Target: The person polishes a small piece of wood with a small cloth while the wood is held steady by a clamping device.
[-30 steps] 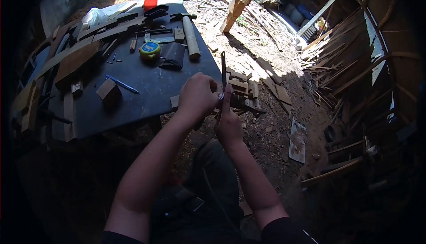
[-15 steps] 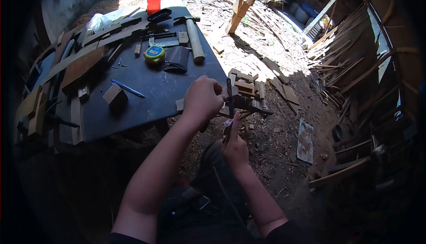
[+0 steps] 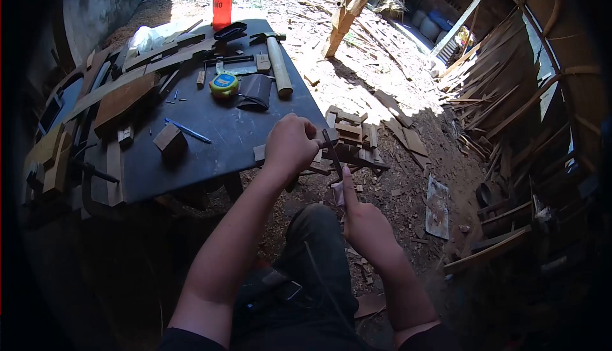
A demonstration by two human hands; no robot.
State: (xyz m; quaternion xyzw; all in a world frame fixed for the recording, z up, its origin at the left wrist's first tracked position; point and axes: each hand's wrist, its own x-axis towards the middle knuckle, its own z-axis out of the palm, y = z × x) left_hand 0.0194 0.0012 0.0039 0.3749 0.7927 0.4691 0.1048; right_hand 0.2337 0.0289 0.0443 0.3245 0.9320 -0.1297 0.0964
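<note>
My left hand is closed at the table's right corner, its thumb and fingers pinched around something small that I cannot make out. A narrow, dark, file-like tool slants past those fingertips. Its lower end is held in my right hand, with the index finger stretched along it. Pale wrapping shows at the grip. Whether the tool touches the small piece is hard to tell. Behind the tool, low beside the table, is a stack of wood pieces.
The dark table bears a wood block, blue pen, tape measure, hammer and red bottle. A clamp sits at its left edge. A wooden post rises beyond. Wood scraps litter the ground.
My right hand has moved right and down, nearer to me, and the tool now slants more. My left hand stays almost where it was.
</note>
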